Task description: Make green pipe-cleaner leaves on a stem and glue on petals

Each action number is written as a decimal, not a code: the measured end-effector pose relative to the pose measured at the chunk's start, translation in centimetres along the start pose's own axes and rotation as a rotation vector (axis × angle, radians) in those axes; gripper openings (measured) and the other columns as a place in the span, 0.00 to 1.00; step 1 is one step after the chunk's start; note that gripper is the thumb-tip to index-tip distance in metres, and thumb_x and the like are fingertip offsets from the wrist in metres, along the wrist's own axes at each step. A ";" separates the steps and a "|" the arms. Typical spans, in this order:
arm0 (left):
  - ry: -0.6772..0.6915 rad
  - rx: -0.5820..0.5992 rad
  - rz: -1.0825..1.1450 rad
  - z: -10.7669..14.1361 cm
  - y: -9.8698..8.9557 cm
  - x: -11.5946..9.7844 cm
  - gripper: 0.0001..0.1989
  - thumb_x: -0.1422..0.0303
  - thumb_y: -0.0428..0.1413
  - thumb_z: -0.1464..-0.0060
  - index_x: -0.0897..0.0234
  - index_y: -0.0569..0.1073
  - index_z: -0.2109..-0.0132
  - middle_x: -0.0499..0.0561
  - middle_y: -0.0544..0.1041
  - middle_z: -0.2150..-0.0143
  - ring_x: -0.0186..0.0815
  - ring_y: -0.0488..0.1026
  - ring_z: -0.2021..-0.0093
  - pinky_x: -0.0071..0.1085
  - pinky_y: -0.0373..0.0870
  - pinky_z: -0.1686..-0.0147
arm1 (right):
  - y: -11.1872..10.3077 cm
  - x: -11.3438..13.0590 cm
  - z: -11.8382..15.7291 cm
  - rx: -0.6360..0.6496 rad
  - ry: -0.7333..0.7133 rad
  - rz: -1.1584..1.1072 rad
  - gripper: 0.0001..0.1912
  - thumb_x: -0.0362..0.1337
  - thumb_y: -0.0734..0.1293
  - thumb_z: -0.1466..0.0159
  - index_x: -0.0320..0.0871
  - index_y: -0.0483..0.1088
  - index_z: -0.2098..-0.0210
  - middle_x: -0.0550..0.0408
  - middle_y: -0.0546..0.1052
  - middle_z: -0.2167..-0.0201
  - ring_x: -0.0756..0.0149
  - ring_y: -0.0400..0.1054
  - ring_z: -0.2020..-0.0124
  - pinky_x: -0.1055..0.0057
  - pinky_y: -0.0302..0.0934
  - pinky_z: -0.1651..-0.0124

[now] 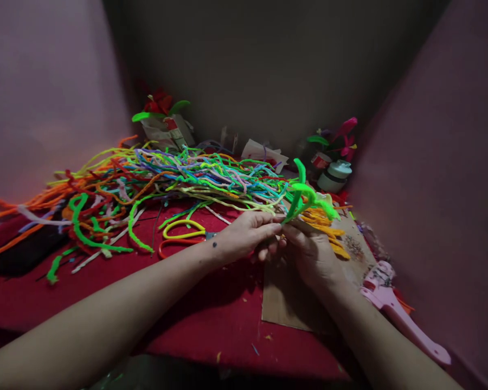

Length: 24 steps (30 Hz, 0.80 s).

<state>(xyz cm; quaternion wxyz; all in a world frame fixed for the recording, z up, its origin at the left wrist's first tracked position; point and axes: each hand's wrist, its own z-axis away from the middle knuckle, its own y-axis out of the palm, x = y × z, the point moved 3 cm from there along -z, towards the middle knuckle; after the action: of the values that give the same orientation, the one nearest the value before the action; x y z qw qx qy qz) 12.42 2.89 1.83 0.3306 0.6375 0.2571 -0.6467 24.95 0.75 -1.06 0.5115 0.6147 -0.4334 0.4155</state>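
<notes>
Both hands meet over a piece of cardboard (288, 298) on the red cloth. My left hand (256, 233) has its thumb and fingers pinched at the base of a bright green fuzzy stem piece (299, 200), which stands up with curved, leaf-like ends. My right hand (311, 249) closes on the same base from the other side, fingers bent. Where the fingertips meet, the details are small and partly hidden. Behind my right hand are orange-yellow fuzzy pieces (329, 233). Scissors with yellow and red handles (183, 230) lie just left of my left wrist.
A large heap of multicoloured fuzzy stems (211, 176) spreads across the back and left of the red cloth (211, 319). A pink glue gun (406, 319) lies at the right edge. A jar (335, 176) and fuzzy flowers (347, 135) stand at the back right.
</notes>
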 end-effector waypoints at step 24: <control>0.369 -0.308 -0.462 0.0 0.0 1.2 0.08 0.69 0.50 0.45 0.66 0.72 0.66 0.46 0.72 0.70 0.30 0.67 0.67 0.25 0.63 0.64 | -0.6 0.6 0.2 -0.119 -0.100 0.214 0.08 0.41 0.67 0.43 0.45 0.76 0.68 0.56 0.75 0.71 0.64 0.67 0.67 0.67 0.61 0.61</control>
<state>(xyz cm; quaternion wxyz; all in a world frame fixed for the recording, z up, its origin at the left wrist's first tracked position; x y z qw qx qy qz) 12.42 2.76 0.65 0.2154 0.6112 0.5454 -0.5316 25.68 0.55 -0.62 0.4777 0.5534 -0.5453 0.4102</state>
